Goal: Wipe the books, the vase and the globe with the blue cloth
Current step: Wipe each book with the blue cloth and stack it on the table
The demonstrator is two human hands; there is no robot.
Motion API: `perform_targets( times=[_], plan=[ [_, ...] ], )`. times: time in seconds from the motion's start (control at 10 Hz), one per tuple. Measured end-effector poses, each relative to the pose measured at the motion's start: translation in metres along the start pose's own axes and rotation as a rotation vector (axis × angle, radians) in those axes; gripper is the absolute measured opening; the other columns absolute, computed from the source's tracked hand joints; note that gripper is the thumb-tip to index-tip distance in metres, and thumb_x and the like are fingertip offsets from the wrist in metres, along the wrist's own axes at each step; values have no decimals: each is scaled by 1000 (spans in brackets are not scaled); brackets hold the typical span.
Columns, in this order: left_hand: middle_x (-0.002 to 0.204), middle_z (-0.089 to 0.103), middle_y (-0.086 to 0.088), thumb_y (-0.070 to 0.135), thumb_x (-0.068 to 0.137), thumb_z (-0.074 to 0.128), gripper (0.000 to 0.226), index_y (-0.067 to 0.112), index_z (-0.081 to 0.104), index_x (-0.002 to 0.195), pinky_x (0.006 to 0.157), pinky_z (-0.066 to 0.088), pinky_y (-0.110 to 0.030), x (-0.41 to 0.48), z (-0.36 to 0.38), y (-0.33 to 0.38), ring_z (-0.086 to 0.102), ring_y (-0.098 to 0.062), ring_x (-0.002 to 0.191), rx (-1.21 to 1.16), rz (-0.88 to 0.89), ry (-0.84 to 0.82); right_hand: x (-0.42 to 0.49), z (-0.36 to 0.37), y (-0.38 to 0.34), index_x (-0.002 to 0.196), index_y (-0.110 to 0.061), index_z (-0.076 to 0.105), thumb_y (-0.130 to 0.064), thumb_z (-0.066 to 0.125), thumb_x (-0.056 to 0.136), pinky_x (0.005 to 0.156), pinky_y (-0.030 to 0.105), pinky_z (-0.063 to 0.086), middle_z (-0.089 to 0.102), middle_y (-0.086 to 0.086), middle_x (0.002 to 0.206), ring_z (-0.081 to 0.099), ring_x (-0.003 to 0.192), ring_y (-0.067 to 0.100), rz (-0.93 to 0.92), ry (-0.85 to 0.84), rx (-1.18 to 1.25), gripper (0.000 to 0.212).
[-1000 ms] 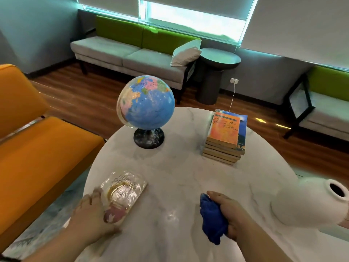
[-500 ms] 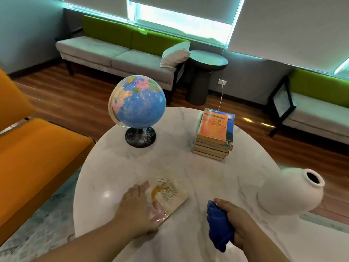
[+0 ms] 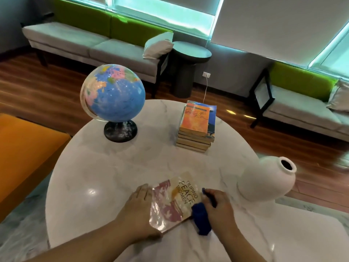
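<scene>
Head view: marble table (image 3: 151, 163) amid sofas (image 3: 75, 44); right hand (image 3: 221, 207) grips blue cloth (image 3: 201, 218), left hand (image 3: 137, 208) flat on book (image 3: 173, 201)

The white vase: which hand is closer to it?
Right. The right hand, gripping the blue cloth, sits near the vase, at the Filipino Peace Women book's right edge. The left hand rests on the book's other edge, farther away.

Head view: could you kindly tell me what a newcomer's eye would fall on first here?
The bright blue globe stands out at the far left of the round marble table, with a stack of books to its right. Nearest the camera, the left hand presses flat on a glossy book while the right hand grips the blue cloth at that book's right edge. A white vase sits at the table's right rim.
</scene>
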State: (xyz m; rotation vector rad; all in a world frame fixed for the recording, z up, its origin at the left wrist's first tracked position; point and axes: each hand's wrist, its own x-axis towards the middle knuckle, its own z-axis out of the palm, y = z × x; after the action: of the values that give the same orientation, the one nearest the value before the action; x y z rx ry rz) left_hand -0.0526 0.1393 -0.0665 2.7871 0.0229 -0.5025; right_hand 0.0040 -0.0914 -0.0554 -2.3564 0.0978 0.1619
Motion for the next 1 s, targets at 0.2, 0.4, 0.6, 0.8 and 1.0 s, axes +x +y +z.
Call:
perform_targets(
  times=[0.2, 0.4, 0.6, 0.8, 1.0],
  plan=[
    [160, -14, -9, 75, 62, 66, 136, 7, -11, 151, 118, -4, -28, -15, 1, -8, -9, -22, 148, -33, -28, 6, -17, 18, 12, 147, -19, 32, -29, 51, 97, 103, 4, 9, 23, -9, 146, 21, 126, 4, -221, -117, -349, 54],
    [160, -14, -10, 72, 66, 66, 133, 5, -11, 151, 119, -4, -28, -15, -3, -5, -9, -23, 148, -26, -31, -3, -11, 19, 14, 132, -15, 51, -12, 54, 95, 82, -9, 23, 43, 0, 130, 38, 101, -24, -308, -241, -330, 38],
    [160, -10, -11, 72, 64, 68, 135, 3, -8, 151, 120, -1, -29, -15, -3, -4, -7, -25, 148, -20, -31, -5, -8, 17, 15, 127, -12, 57, -12, 55, 93, 87, -8, 19, 42, -1, 133, 37, 102, -8, -374, -239, -377, 35],
    [160, -10, -11, 73, 64, 67, 134, 4, -9, 151, 119, -2, -29, -14, -5, -3, -7, -24, 148, -4, -31, -6, -1, 7, 19, 129, -18, 60, -17, 58, 91, 94, 5, 26, 46, -10, 132, 43, 116, 13, -387, -175, -414, 38],
    [160, -11, -11, 72, 65, 67, 134, 4, -9, 151, 119, -1, -30, -15, -5, -2, -7, -24, 148, -4, -39, -11, -13, 13, 17, 126, -22, 62, -18, 54, 94, 90, -1, 21, 46, -15, 130, 38, 107, 4, -485, -327, -386, 33]
  ],
)
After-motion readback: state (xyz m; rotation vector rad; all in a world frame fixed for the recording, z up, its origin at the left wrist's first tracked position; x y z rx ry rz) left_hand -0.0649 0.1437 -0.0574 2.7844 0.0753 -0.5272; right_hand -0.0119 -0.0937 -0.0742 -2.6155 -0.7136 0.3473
